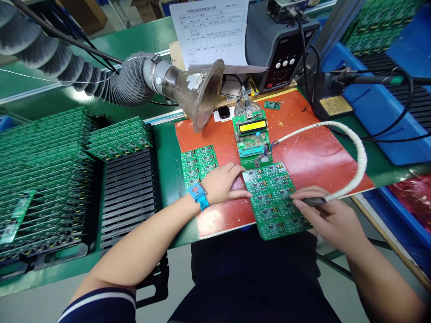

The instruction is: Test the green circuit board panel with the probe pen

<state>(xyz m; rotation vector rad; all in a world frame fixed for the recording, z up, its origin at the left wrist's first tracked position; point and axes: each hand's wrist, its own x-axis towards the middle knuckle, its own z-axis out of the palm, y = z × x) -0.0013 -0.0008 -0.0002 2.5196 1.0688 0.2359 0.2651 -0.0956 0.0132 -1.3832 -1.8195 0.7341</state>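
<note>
A green circuit board panel (269, 204) lies tilted over the front edge of the red mat (224, 217). My left hand (224, 183) is at the panel's left edge, thumb and fingers around a pinkish object (238, 183) partly hidden beneath them. Pinched in my right hand (328, 215) is a dark probe (314, 201) on a white-wrapped cable, its tip over the panel's right side. Behind the panel stands a programmer board (252, 140) with a lit yellow display. A second panel (198, 163) rests on the mat behind my left wrist.
Racks of upright boards (43, 179) stand at left, beside a black slotted rack (129, 193). A fume hose funnel (205, 94) hangs behind the mat. Further right are a soldering station (283, 54), a sponge (336, 105) and a blue bin (377, 119).
</note>
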